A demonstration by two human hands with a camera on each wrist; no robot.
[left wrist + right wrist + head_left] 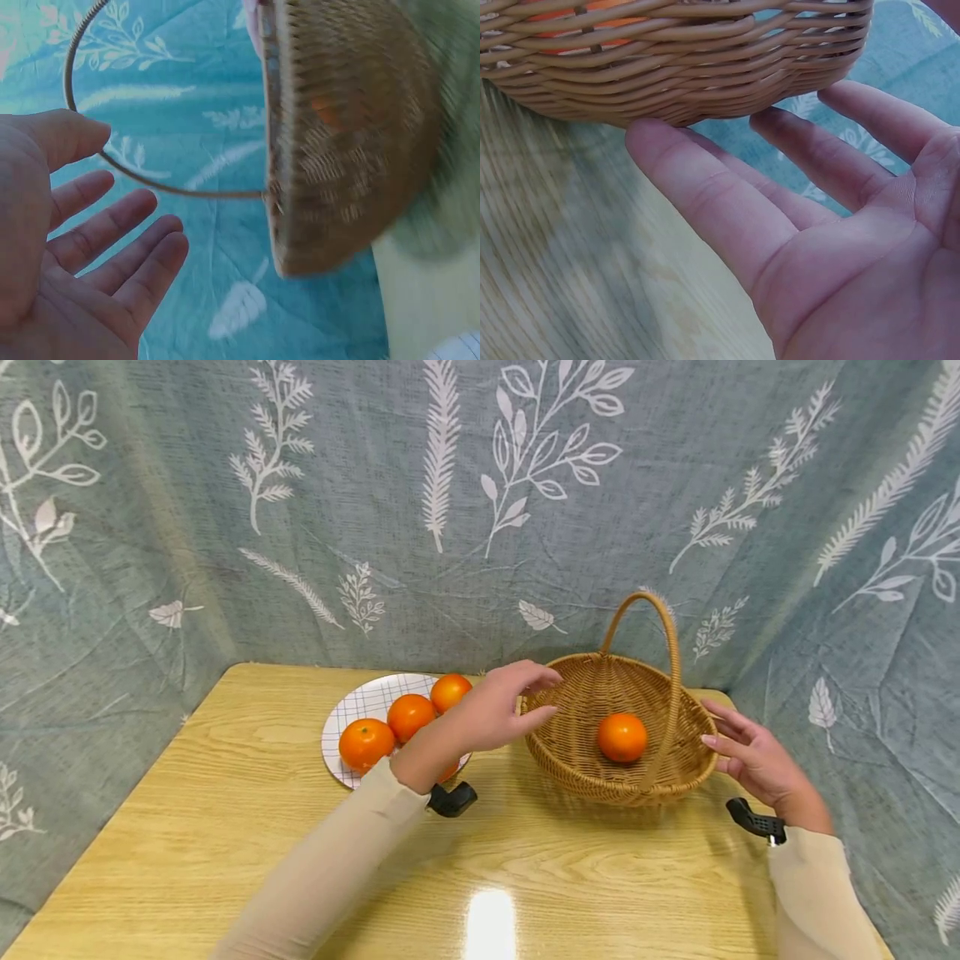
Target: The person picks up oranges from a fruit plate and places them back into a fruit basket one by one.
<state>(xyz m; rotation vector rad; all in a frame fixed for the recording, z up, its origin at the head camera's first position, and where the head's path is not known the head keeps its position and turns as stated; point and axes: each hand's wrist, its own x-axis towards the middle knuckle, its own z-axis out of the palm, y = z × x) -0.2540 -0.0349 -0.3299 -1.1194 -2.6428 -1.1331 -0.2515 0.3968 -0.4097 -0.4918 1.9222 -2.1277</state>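
Head view: leafy cloth (390, 602) backs basket (573, 727) and table (225, 835).

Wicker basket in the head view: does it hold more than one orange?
No, just one orange lies inside the basket.

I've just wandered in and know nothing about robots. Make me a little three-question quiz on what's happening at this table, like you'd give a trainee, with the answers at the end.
1. How many orange fruits lie inside the wicker basket?
2. True or false: the left hand is holding a fruit.
3. Which is the right hand nearest to?
A) the plate
B) the basket
C) the fruits on the plate

Key:
1. One.
2. False; its thumb and fingers are spread apart with nothing between them.
3. B; it is at the basket's outer side.
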